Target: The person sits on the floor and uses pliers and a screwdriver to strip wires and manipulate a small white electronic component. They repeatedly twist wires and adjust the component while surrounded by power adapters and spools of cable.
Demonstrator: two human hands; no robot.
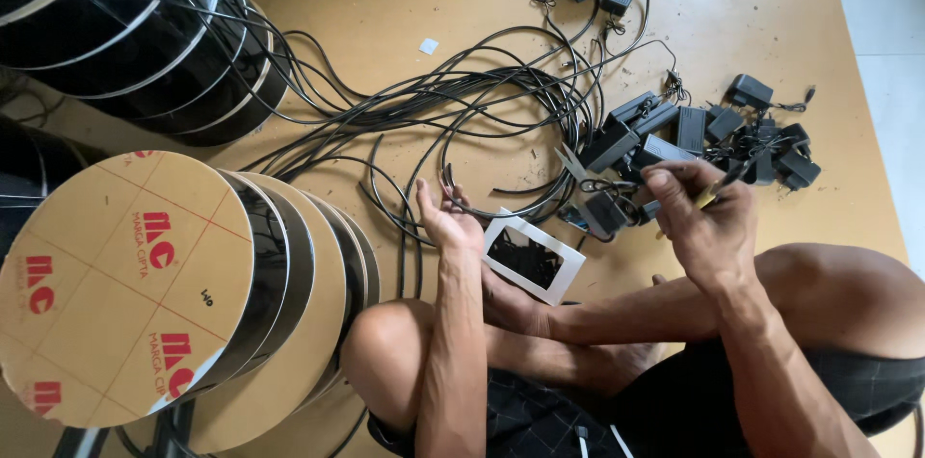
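Cables [482, 102] (tangled) and adapters [694, 130] crowd hands [578, 217].

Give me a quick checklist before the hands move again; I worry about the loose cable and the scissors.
1. Left hand holds the black cable end: ok.
2. Right hand grips a yellow-handled tool: ok; which tool, cannot tell.
3. Scissors clear of both hands: ok.
4. Cables untangled: not ok.
5. White-framed black piece lies flat on the board: ok.
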